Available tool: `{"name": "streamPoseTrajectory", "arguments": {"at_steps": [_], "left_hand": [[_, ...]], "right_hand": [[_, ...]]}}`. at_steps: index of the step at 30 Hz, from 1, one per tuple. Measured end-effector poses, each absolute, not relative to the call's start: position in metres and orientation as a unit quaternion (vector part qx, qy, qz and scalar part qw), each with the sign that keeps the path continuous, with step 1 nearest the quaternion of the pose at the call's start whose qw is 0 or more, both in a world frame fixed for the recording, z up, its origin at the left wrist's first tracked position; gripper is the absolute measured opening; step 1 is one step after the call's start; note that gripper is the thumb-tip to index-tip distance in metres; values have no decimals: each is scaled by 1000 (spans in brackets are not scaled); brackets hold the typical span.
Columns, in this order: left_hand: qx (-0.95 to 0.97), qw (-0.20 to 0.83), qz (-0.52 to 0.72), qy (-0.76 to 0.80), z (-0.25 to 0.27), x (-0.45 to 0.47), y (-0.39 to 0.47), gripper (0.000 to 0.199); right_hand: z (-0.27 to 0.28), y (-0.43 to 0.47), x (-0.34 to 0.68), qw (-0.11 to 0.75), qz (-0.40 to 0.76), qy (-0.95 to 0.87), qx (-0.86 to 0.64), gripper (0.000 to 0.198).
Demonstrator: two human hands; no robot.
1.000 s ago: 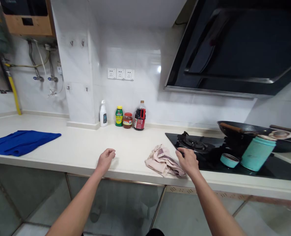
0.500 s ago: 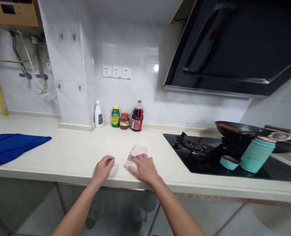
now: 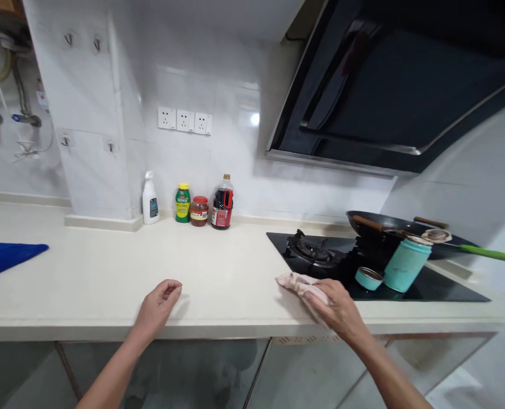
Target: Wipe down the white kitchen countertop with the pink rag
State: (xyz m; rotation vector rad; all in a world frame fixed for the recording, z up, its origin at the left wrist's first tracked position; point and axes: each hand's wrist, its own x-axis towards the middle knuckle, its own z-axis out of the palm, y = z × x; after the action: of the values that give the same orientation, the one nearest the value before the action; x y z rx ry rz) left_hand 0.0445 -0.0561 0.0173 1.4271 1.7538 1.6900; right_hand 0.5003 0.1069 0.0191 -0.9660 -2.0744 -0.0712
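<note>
My right hand [image 3: 335, 307] grips a pale pink cloth [image 3: 298, 282] at the front left edge of the black gas stove [image 3: 439, 289]. Part of the cloth hangs out past my fingers to the left. Over the white countertop [image 3: 230, 278], my left hand [image 3: 158, 304] is held with its fingers curled together, and nothing shows in them. Closest to my right hand on the stove stand a small turquoise cup-like lid [image 3: 368, 279] and a turquoise jar [image 3: 407, 266].
A wok [image 3: 397, 224] rests at the stove's back right. Along the wall stand a white spray bottle [image 3: 150, 200], a green bottle [image 3: 183, 203], a red-lidded jar [image 3: 199, 212] and a dark sauce bottle [image 3: 222, 204]. A blue cloth [image 3: 9, 257] lies far left; a range hood [image 3: 384, 91] hangs above.
My right hand has moved right with the pink cloth, from the middle of the countertop to the stove's edge. The view has turned right. My left hand stays curled over the counter.
</note>
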Motion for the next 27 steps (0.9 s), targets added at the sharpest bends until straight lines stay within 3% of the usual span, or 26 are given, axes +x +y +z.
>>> {"name": "streamPoseTrajectory", "arguments": {"at_steps": [2, 4, 7, 11, 20, 27], "left_hand": [[500, 154, 596, 610, 16, 45, -55, 29], [501, 154, 596, 608, 16, 46, -56, 29], [511, 174, 579, 611, 21, 45, -59, 30], [581, 193, 489, 622, 27, 19, -68, 30], [716, -140, 307, 611, -2, -77, -83, 27], [675, -212, 307, 637, -21, -71, -91, 40]], "right_hand": [[23, 125, 519, 451, -40, -785, -424, 60], [18, 147, 536, 430, -31, -769, -472, 70], [-4, 179, 553, 311, -20, -794, -522, 78], [-30, 198, 551, 197, -72, -853, -478, 69], [-12, 233, 450, 131, -179, -889, -400, 62], [0, 342, 378, 74, -153, -872, -459, 67]]}}
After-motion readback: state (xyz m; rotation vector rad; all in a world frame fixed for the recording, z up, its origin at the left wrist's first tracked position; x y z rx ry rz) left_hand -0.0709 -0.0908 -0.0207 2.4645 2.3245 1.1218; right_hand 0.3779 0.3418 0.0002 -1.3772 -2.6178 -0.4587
